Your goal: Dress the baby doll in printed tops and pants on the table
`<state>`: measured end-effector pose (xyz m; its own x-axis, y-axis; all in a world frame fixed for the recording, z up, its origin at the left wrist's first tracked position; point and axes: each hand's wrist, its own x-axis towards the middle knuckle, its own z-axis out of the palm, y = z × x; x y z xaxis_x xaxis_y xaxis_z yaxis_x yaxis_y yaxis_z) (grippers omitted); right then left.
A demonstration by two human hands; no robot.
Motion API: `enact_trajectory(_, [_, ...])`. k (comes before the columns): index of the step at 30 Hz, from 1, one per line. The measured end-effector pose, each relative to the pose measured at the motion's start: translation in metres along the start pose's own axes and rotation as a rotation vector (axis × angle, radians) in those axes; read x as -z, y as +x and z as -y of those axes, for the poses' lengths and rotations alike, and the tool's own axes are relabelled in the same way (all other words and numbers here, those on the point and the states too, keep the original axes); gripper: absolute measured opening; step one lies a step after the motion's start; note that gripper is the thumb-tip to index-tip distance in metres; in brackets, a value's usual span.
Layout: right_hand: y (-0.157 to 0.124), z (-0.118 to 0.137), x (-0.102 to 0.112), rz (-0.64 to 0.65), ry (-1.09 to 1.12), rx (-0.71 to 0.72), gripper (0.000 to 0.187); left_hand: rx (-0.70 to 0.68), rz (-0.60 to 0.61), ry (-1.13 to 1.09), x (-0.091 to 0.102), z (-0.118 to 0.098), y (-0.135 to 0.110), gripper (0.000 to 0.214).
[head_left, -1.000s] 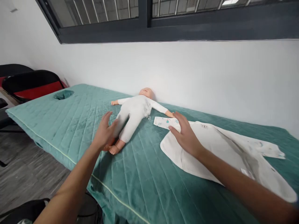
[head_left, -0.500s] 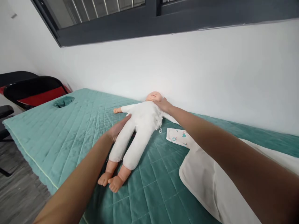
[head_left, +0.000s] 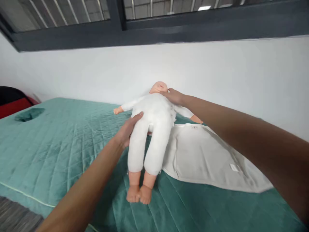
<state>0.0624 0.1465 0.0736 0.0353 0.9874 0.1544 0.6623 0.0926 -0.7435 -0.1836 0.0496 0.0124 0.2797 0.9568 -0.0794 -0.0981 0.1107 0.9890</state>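
A white wall (head_left: 217, 71) with a dark-framed window (head_left: 120, 25) above it runs behind a padded bed covered in a quilted teal cover (head_left: 48, 145). On the bed, close to the wall, a baby doll (head_left: 152, 129) in a white one-piece suit lies face up, its bare feet pointing toward the viewer. The left hand (head_left: 127, 130) wraps the doll's hip and upper leg from the side, fingers curled around it. The right hand (head_left: 173, 95) cups the doll's neck and shoulder just below the head, fingers closed on it. A white garment (head_left: 205, 154) lies spread flat just beside the doll, its edge touching the doll's side. A red and black chair (head_left: 12, 101) stands at the far left.
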Motion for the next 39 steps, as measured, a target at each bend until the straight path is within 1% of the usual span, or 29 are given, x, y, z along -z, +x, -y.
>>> enact_trajectory(2, [-0.028,-0.027,0.033,0.006,-0.045,-0.087,0.079,-0.025,0.132,-0.206,-0.043,0.016,-0.012,0.054])
enact_trajectory(3, [-0.043,-0.041,0.047,0.004,-0.061,-0.13,0.083,-0.016,0.17,-0.279,-0.065,0.024,-0.018,0.057])
enact_trajectory(5, [-0.073,-0.069,0.073,-0.017,-0.086,-0.193,0.088,0.033,0.194,-0.356,-0.105,0.04,-0.031,0.064])
enact_trajectory(7, [-0.098,-0.092,0.093,-0.049,-0.108,-0.234,0.09,0.084,0.212,-0.398,-0.14,0.052,-0.041,0.071])
enact_trajectory(10, [-0.122,-0.119,0.117,-0.056,-0.126,-0.259,0.091,0.112,0.25,-0.451,-0.178,0.066,-0.05,0.078])
enact_trajectory(12, [-0.129,-0.131,0.127,-0.038,-0.136,-0.248,0.091,0.114,0.236,-0.457,-0.194,0.071,-0.052,0.08])
enact_trajectory(14, [-0.131,-0.14,0.131,-0.021,-0.15,-0.24,0.093,0.123,0.198,-0.444,-0.205,0.075,-0.052,0.079])
enact_trajectory(16, [-0.128,-0.147,0.129,-0.003,-0.157,-0.232,0.095,0.128,0.169,-0.436,-0.209,0.077,-0.052,0.078])
enact_trajectory(18, [-0.123,-0.154,0.122,0.004,-0.166,-0.223,0.096,0.115,0.149,-0.431,-0.209,0.08,-0.051,0.078])
enact_trajectory(22, [-0.11,-0.168,0.105,0.017,-0.205,-0.244,0.101,0.089,0.113,-0.39,-0.202,0.086,-0.049,0.068])
enact_trajectory(24, [-0.106,-0.171,0.103,0.03,-0.245,-0.239,0.099,0.102,0.087,-0.335,-0.196,0.088,-0.048,0.063])
enact_trajectory(26, [-0.105,-0.171,0.106,0.016,-0.324,-0.232,0.093,0.068,0.035,-0.213,-0.191,0.089,-0.047,0.057])
enact_trajectory(27, [-0.107,-0.169,0.109,-0.014,-0.374,-0.231,0.089,0.022,0.0,-0.117,-0.189,0.09,-0.047,0.054])
enact_trajectory(29, [-0.112,-0.16,0.113,-0.122,-0.459,-0.218,0.079,-0.116,-0.085,0.125,-0.183,0.092,-0.044,0.047])
enact_trajectory(31, [-0.121,-0.145,0.109,-0.255,-0.475,-0.144,0.065,-0.281,-0.175,0.392,-0.177,0.094,-0.038,0.043])
enact_trajectory(33, [-0.132,-0.124,0.094,-0.339,-0.432,0.002,0.05,-0.448,-0.262,0.646,-0.171,0.098,-0.03,0.037])
enact_trajectory(35, [-0.142,-0.1,0.069,-0.322,-0.41,0.187,0.036,-0.586,-0.315,0.872,-0.163,0.103,-0.021,0.033])
enact_trajectory(37, [-0.15,-0.078,0.038,-0.211,-0.425,0.334,0.035,-0.64,-0.318,1.054,-0.156,0.108,-0.013,0.032])
enact_trajectory(39, [-0.153,-0.062,0.009,-0.071,-0.531,0.401,0.036,-0.597,-0.309,1.174,-0.151,0.112,-0.007,0.029])
